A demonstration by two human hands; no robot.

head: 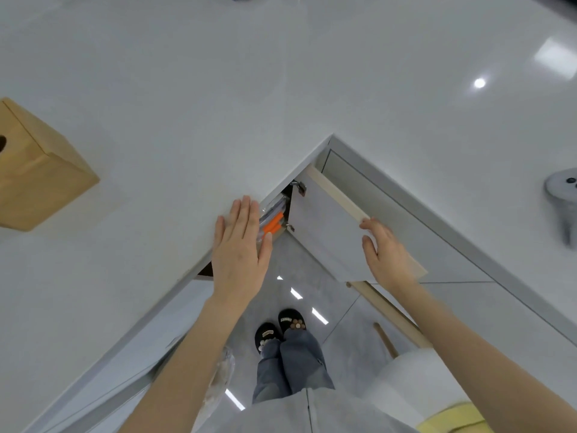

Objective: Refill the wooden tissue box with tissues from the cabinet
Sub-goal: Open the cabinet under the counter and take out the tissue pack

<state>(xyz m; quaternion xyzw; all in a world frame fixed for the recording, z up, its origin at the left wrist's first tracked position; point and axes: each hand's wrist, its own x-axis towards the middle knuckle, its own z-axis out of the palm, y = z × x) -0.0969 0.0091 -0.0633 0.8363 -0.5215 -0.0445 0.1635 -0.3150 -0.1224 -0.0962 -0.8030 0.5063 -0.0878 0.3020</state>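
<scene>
Right hand (387, 254) clasps the cabinet door (324, 232) edge; left hand (240, 248), fingers spread, rests flat on the countertop (156, 89).

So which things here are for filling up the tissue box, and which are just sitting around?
For the job:
- light wooden tissue box on the white counter
- open white cabinet door, right hand on its top edge
- clear plastic packs with orange markings inside the cabinet
- left hand, flat at the counter edge

Just lying about:
- grey rounded object on the counter

white countertop (281, 73), grey floor tiles (299, 267), black slippers (278, 328), grey metal fixture (563, 192)
</scene>
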